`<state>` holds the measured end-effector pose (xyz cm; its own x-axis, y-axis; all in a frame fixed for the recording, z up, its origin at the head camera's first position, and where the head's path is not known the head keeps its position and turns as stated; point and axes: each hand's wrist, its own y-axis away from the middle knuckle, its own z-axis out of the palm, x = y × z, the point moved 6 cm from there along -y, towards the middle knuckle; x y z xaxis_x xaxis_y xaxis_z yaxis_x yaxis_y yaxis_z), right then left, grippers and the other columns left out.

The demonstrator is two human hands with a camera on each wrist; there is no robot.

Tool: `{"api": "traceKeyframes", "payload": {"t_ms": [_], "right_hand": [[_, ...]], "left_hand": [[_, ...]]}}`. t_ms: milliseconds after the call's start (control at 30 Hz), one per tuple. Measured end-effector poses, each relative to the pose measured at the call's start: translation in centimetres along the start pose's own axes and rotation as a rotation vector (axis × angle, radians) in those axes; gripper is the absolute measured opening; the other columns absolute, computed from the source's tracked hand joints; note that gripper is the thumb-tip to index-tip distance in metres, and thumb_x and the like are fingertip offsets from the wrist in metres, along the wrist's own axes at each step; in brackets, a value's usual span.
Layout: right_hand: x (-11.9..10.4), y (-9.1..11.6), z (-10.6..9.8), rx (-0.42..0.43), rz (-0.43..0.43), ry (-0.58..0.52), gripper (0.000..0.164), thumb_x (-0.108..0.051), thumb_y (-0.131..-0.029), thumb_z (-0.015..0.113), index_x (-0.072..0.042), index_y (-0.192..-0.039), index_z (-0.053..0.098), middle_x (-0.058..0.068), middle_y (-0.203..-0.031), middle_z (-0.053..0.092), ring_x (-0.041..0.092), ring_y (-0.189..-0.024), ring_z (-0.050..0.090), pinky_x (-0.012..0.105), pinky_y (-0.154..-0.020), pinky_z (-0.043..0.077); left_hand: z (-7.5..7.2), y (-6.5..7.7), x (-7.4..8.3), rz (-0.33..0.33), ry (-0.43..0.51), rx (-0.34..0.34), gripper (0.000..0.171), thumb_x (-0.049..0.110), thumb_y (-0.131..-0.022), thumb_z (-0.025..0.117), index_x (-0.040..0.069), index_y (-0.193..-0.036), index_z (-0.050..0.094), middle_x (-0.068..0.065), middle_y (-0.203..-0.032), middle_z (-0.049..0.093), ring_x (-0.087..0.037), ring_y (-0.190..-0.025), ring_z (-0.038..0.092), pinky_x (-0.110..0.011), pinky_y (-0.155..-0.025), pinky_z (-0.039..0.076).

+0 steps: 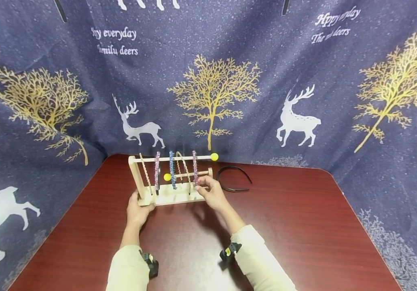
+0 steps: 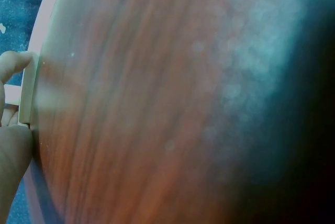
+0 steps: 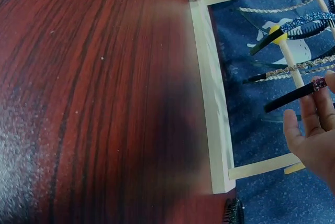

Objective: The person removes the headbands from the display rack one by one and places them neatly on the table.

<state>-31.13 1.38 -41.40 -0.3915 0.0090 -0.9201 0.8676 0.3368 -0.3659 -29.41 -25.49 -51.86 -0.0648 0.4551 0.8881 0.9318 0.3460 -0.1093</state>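
A pale wooden headband rack (image 1: 172,199) with two bars stands on the table. My left hand (image 1: 137,210) grips the left end of its base; in the left wrist view, fingers and thumb are around the wooden edge (image 2: 27,96). A glittery pink-purple headband (image 1: 195,165) hangs on the upper bar, nearest its yellow-tipped end. My right hand (image 1: 213,196) pinches this headband near its lower end, whose black tip (image 3: 288,100) shows in the right wrist view. Farther left hang a blue glitter headband (image 1: 172,169), another pink-purple one (image 1: 157,171) and several braided or beaded ones.
A black headband (image 1: 235,190) lies on the table just right of the rack. The reddish-brown wooden table (image 1: 284,218) extends in front and to the right. Behind it hangs a blue cloth (image 1: 237,133) printed with deer and trees.
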Motion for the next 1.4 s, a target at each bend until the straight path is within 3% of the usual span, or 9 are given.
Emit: {"api": "traceKeyframes", "payload": {"t_ms": [300, 533, 1133, 1400], "right_hand": [[-1.3, -0.4, -0.2, 0.032, -0.045, 0.004, 0.01, 0.013, -0.084, 0.054, 0.016, -0.094, 0.056, 0.028, -0.095, 0.059, 0.029, -0.09, 0.057, 0.029, -0.078, 0.049], [-1.7, -0.5, -0.5, 0.043, -0.058, -0.009, 0.009, 0.013, -0.084, 0.054, 0.015, -0.093, 0.055, 0.029, -0.095, 0.058, 0.02, -0.089, 0.057, 0.027, -0.079, 0.05], [-4.6, 0.0, -3.3, 0.14, -0.151, -0.018, 0.007, 0.016, -0.083, 0.053, 0.016, -0.09, 0.054, 0.034, -0.092, 0.056, 0.037, -0.085, 0.056, 0.019, -0.069, 0.045], [-5.7, 0.0, -4.2, 0.167, -0.157, -0.056, 0.008, 0.018, -0.082, 0.051, 0.019, -0.09, 0.052, 0.035, -0.091, 0.056, 0.023, -0.081, 0.057, 0.019, -0.07, 0.046]], "left_hand": [[-0.1, 0.1, -0.1, 0.001, -0.002, 0.008, 0.082, 0.001, -0.069, 0.074, -0.004, -0.139, 0.031, -0.029, -0.133, 0.036, -0.043, -0.121, 0.034, -0.052, -0.103, 0.024], [-0.2, 0.1, -0.2, -0.008, 0.001, 0.008, 0.082, 0.002, -0.07, 0.074, -0.003, -0.139, 0.03, -0.028, -0.134, 0.036, -0.042, -0.122, 0.034, -0.051, -0.104, 0.023], [0.0, -0.1, -0.3, -0.02, 0.018, 0.006, 0.081, 0.0, -0.071, 0.074, -0.001, -0.139, 0.031, -0.026, -0.132, 0.038, -0.04, -0.119, 0.037, -0.051, -0.103, 0.025], [0.1, -0.1, -0.4, -0.011, 0.013, 0.005, 0.082, 0.0, -0.07, 0.074, -0.002, -0.14, 0.031, -0.027, -0.133, 0.036, -0.041, -0.12, 0.036, -0.052, -0.104, 0.024]]}}
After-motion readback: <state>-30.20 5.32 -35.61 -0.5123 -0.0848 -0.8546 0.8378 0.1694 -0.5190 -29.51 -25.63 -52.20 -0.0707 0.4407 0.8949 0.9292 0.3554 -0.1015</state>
